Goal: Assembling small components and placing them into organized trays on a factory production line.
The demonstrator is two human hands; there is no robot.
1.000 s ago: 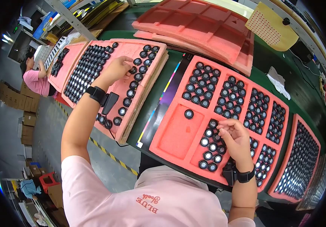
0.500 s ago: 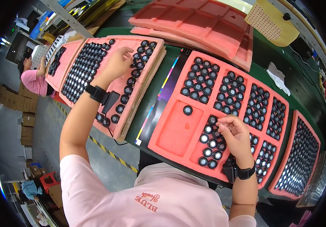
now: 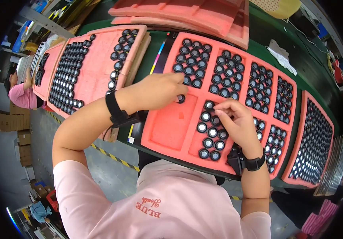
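Note:
My left hand (image 3: pixel 164 91) is over the left edge of a pink foam tray (image 3: pixel 166 129), its fingers curled together. Just beneath its fingertips, a black round lens-like piece (image 3: pixel 181 99) lies in the tray's lower-left compartment. What those fingers pinch, if anything, is hidden. My right hand (image 3: pixel 237 121) hovers above the adjoining compartment, thumb and forefinger brought together beside several black round pieces (image 3: pixel 212 132); I cannot make out anything between them. Each wrist wears a black strap with a small device.
Another pink tray (image 3: pixel 93 65) to the left holds rows of the same pieces, and a third (image 3: pixel 312 137) stands at right. Stacked foam trays (image 3: pixel 179 14) lie at the back near a white glove (image 3: pixel 281 57). A person in pink (image 3: pixel 21 93) works at far left.
My left hand has moved right from the left tray to the middle tray's lower-left compartment. My right hand stays over its compartment, near the upper pieces. The view has shifted slightly.

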